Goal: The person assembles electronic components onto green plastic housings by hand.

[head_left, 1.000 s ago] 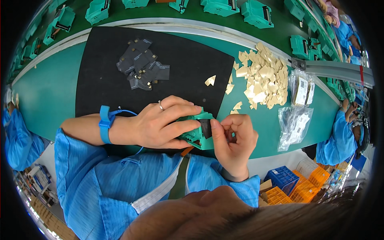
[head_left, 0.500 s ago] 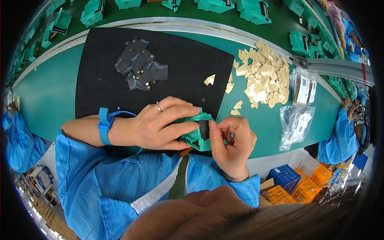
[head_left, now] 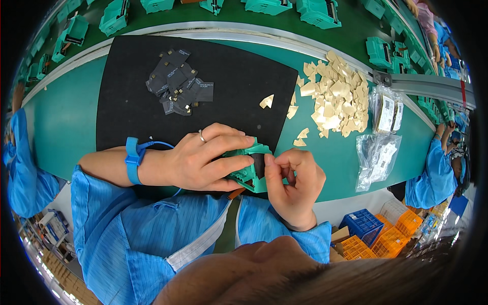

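My left hand is wrapped round a green plastic housing at the near edge of the black mat, its fingers lying over the top and side. A dark flat piece shows within the housing's opening. Beside that opening, my right hand is closed, thumb and forefinger pinched together at the dark piece's edge. What the pinch holds is hidden by the fingertips. A blue wrist strap with a cord circles my left wrist.
On the black mat lie a pile of black flexible sheets and one cream-coloured piece. A heap of such pieces and clear plastic bags sit rightward. Beyond, green housings stand on a conveyor. People work at both sides.
The housings on the conveyor have shifted slightly left. At the far left, a co-worker's sleeve has reached up toward the line. My hands and the held housing have hardly moved.
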Action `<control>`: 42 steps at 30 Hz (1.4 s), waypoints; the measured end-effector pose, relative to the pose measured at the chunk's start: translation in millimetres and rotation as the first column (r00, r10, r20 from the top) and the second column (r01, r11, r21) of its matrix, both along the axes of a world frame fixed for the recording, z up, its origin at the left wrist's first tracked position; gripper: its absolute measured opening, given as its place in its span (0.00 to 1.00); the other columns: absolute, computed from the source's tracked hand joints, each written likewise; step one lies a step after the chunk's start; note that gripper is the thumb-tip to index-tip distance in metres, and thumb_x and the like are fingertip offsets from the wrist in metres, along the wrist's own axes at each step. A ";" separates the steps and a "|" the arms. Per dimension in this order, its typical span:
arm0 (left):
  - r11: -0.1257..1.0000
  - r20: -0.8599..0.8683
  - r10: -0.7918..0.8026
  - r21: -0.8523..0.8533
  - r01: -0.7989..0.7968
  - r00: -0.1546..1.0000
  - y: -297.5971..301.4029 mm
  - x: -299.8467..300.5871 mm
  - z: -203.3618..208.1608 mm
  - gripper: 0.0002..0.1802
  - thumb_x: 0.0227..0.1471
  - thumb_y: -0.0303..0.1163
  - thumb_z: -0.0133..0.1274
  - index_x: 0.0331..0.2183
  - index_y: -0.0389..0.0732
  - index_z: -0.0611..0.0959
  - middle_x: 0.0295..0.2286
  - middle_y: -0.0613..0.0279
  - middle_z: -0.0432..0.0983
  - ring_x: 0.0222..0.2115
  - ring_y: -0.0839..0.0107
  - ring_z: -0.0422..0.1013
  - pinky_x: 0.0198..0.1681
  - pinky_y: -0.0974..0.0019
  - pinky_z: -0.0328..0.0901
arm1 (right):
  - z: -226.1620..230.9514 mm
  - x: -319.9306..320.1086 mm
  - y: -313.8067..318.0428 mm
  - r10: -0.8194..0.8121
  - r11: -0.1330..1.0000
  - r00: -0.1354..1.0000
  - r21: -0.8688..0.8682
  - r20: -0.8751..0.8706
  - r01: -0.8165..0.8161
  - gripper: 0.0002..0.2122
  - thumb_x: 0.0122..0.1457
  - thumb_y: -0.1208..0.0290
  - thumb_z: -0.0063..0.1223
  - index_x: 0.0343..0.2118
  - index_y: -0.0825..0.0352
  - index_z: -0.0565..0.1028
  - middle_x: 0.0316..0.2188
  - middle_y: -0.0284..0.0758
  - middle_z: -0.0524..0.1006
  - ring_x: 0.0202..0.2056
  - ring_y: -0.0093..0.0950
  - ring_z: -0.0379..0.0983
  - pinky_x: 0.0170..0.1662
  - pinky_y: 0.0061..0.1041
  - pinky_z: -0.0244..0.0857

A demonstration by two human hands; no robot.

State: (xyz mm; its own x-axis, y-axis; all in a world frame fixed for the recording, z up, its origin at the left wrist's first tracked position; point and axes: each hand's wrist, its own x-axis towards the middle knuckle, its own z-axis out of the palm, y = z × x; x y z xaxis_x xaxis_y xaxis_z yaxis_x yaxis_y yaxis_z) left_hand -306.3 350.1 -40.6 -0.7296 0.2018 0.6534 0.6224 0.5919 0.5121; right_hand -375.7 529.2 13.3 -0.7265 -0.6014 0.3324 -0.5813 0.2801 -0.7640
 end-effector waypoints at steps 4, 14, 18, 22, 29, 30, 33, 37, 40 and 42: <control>1.000 0.001 0.001 -0.008 -0.001 1.000 0.2 1.1 0.0 0.25 0.35 0.40 0.62 0.37 0.39 0.76 0.42 0.51 0.69 0.37 0.58 0.70 0.18 0.73 0.67 | 0.2 1.2 0.0 -0.002 1.000 1.000 0.008 -0.001 0.002 0.10 0.45 0.85 0.58 0.25 0.66 0.67 0.16 0.33 0.69 0.14 0.24 0.64 0.15 0.21 0.55; 1.000 -0.019 0.012 -0.020 -0.012 1.000 0.6 3.0 2.6 0.24 0.35 0.39 0.61 0.38 0.40 0.78 0.40 0.53 0.69 0.37 0.60 0.70 0.18 0.75 0.66 | 5.7 2.2 -0.9 -0.049 0.973 0.979 0.212 -0.197 0.091 0.12 0.42 0.80 0.60 0.29 0.67 0.68 0.19 0.33 0.70 0.17 0.28 0.67 0.18 0.25 0.58; 0.997 0.025 0.000 -0.081 0.002 1.000 -1.5 -4.3 11.3 0.25 0.31 0.37 0.64 0.36 0.39 0.79 0.36 0.52 0.69 0.33 0.56 0.71 0.16 0.72 0.63 | 5.9 -3.5 9.0 -0.121 0.953 0.955 0.237 -0.270 0.187 0.12 0.42 0.78 0.60 0.31 0.68 0.69 0.20 0.34 0.70 0.18 0.30 0.68 0.19 0.26 0.60; 0.996 0.032 -0.008 -0.091 0.011 0.999 -4.5 -6.5 11.4 0.26 0.31 0.38 0.62 0.37 0.40 0.79 0.35 0.55 0.68 0.35 0.61 0.70 0.18 0.73 0.67 | 17.0 -3.8 17.7 -0.047 0.971 0.989 0.226 -0.140 0.078 0.16 0.42 0.72 0.63 0.34 0.70 0.70 0.24 0.36 0.71 0.21 0.32 0.70 0.22 0.26 0.63; 0.992 0.005 -0.049 -0.119 0.049 0.999 -8.3 -0.7 19.6 0.21 0.33 0.39 0.62 0.36 0.50 0.80 0.36 0.55 0.66 0.35 0.62 0.68 0.19 0.71 0.68 | 18.7 8.6 1.5 0.163 0.931 0.977 0.350 -0.136 -0.106 0.30 0.39 0.60 0.66 0.43 0.72 0.69 0.37 0.39 0.69 0.32 0.36 0.72 0.29 0.27 0.68; 0.991 0.003 -0.038 -0.127 0.038 0.999 -5.8 0.9 18.3 0.18 0.35 0.41 0.61 0.35 0.54 0.81 0.36 0.55 0.66 0.35 0.62 0.68 0.18 0.71 0.67 | 17.1 10.6 3.2 0.156 0.931 0.978 0.350 -0.137 -0.100 0.29 0.39 0.61 0.66 0.44 0.71 0.69 0.37 0.39 0.69 0.32 0.35 0.73 0.29 0.27 0.69; 0.992 0.054 -0.030 -0.118 0.036 0.998 -0.9 3.1 16.1 0.17 0.36 0.41 0.62 0.34 0.56 0.81 0.36 0.56 0.65 0.36 0.61 0.67 0.18 0.71 0.67 | 13.5 7.5 5.8 0.166 0.937 0.980 0.329 -0.110 -0.122 0.27 0.40 0.65 0.64 0.44 0.69 0.69 0.36 0.38 0.70 0.31 0.35 0.73 0.29 0.28 0.69; 0.994 -0.017 -0.070 -0.085 0.068 0.997 -1.5 2.8 14.3 0.26 0.36 0.41 0.62 0.43 0.58 0.77 0.47 0.47 0.59 0.40 0.54 0.66 0.26 0.65 0.70 | 22.2 -23.6 14.2 0.146 0.931 0.987 0.326 0.073 -0.162 0.22 0.40 0.73 0.61 0.42 0.68 0.71 0.30 0.38 0.73 0.29 0.29 0.73 0.29 0.23 0.67; 0.996 -0.005 -0.053 -0.076 0.052 0.999 -5.4 6.2 11.7 0.31 0.36 0.41 0.61 0.47 0.54 0.74 0.51 0.43 0.54 0.42 0.51 0.65 0.29 0.63 0.70 | 18.6 -99.2 19.4 -0.066 0.993 0.998 0.096 -0.001 0.066 0.17 0.41 0.73 0.60 0.38 0.69 0.74 0.30 0.35 0.75 0.25 0.21 0.67 0.28 0.20 0.62; 0.994 -0.006 -0.066 -0.086 0.066 0.998 -4.7 1.9 12.2 0.34 0.36 0.37 0.61 0.49 0.48 0.71 0.50 0.44 0.56 0.42 0.52 0.65 0.29 0.64 0.70 | 19.2 -157.8 15.2 -0.228 0.973 0.968 -0.073 -0.103 0.221 0.19 0.44 0.70 0.60 0.40 0.72 0.73 0.29 0.36 0.75 0.25 0.20 0.66 0.29 0.19 0.62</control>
